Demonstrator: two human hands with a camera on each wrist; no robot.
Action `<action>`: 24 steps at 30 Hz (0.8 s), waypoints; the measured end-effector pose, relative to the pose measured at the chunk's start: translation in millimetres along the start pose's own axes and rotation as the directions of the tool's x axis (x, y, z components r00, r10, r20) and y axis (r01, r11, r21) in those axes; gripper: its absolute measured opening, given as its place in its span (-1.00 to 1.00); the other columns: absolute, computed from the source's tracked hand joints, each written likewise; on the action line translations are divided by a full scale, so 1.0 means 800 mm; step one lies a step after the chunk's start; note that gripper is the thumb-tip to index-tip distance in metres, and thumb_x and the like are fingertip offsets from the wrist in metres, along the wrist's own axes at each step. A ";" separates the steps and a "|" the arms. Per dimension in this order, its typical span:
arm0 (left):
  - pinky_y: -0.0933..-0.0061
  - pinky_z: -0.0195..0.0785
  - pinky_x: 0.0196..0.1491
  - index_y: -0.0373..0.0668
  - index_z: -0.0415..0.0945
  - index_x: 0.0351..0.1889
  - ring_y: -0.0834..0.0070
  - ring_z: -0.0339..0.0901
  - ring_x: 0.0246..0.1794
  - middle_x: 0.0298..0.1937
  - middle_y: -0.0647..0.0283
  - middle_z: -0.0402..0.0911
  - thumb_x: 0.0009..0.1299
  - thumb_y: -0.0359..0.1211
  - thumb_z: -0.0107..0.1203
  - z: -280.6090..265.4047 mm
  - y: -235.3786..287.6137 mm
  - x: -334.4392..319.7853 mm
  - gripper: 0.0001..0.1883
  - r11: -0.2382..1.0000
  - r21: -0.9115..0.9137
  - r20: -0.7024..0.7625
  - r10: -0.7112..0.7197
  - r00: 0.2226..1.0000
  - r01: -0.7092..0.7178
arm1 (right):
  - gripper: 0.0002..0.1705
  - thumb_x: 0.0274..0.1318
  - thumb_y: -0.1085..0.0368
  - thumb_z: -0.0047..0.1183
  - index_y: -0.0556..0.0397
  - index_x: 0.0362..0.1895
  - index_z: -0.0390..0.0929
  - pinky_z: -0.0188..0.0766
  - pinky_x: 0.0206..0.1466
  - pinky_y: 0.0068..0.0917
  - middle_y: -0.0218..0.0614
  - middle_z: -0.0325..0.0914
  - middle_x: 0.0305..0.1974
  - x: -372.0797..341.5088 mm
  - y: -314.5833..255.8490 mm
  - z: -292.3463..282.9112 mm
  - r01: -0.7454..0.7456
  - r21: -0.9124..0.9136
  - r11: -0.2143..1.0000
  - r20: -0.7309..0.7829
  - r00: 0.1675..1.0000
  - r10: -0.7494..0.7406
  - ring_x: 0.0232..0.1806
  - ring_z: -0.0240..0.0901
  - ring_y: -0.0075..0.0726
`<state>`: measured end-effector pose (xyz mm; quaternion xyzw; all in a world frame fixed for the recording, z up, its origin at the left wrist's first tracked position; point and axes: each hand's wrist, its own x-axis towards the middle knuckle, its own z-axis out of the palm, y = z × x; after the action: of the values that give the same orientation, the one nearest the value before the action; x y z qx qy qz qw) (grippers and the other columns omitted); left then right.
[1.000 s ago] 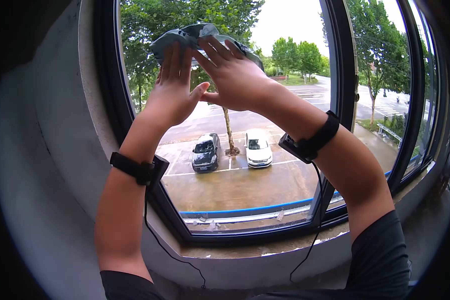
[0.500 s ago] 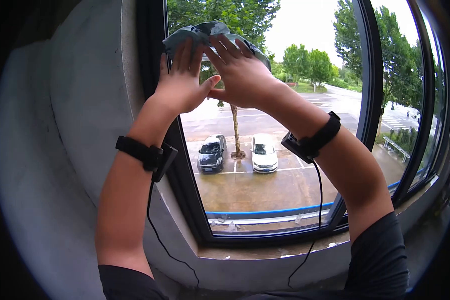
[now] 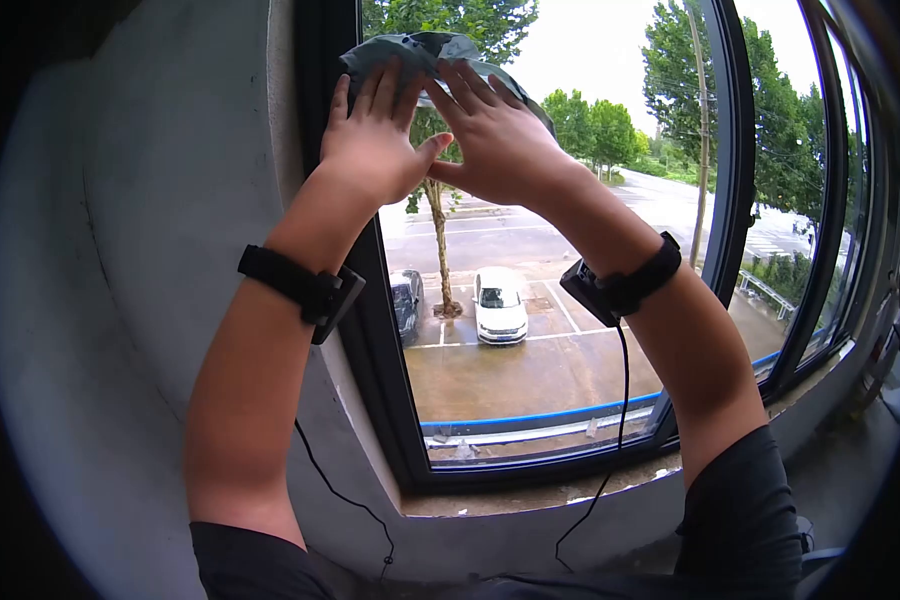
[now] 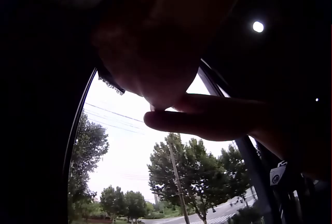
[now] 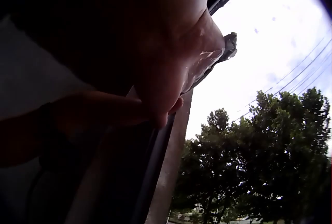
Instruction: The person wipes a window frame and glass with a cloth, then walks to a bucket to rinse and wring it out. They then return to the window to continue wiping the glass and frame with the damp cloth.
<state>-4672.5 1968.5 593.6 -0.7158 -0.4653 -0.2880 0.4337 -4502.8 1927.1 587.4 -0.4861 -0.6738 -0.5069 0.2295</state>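
Observation:
A crumpled grey-green cloth [image 3: 425,45] is spread against the upper left of the window pane [image 3: 570,250], its left end overlapping the dark window frame [image 3: 370,330]. My left hand [image 3: 375,150] presses on its left part, fingers straight and spread upward. Beside it my right hand [image 3: 500,140] lies flat on the cloth with fingers extended. The two thumbs meet or overlap between the hands. In the left wrist view the left hand [image 4: 150,53] is a dark shape, with the right hand [image 4: 202,120] behind it. A cloth edge [image 5: 228,46] sticks out past the fingers in the right wrist view.
A grey plaster wall [image 3: 170,200] borders the window on the left. Below runs a rough sill [image 3: 530,498]. An upright frame bar [image 3: 735,150] stands to the right. Cables [image 3: 620,400] hang from both wrist straps. Outside are trees and a parked white car [image 3: 500,310].
Both hands and the cloth have slid left across the pane, from beside the left frame to overlapping it. The head view has shifted as well.

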 end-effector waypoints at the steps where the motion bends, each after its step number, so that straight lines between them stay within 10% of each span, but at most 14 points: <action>1: 0.02 -0.63 0.70 0.03 -0.29 0.73 0.34 -0.42 0.78 0.78 0.16 -0.33 0.60 0.35 -0.39 0.000 -0.001 -0.002 -0.08 0.999 0.037 -0.019 -0.015 1.000 0.016 | 0.16 0.33 -0.47 -0.07 -0.04 0.70 -0.17 -0.35 0.75 -0.08 -0.02 -0.22 0.70 -0.001 -0.002 0.001 0.003 -0.005 1.000 -0.010 1.000 -0.003 0.74 -0.33 -0.01; 24: 0.15 -0.47 0.72 -0.27 -0.06 0.67 0.17 -0.23 0.75 0.73 -0.03 -0.12 0.52 0.27 -0.06 0.025 0.021 -0.109 0.00 0.998 0.036 0.001 0.058 0.998 -0.058 | 0.14 0.21 -0.09 0.17 0.20 0.65 -0.12 -0.35 0.72 0.08 0.08 -0.13 0.66 -0.076 -0.091 0.018 0.034 0.206 0.978 0.041 0.998 -0.043 0.73 -0.31 0.10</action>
<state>-4691.8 1946.6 507.5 -0.7211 -0.4493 -0.2671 0.4548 -4539.0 1913.9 499.9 -0.4580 -0.7370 -0.4278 0.2532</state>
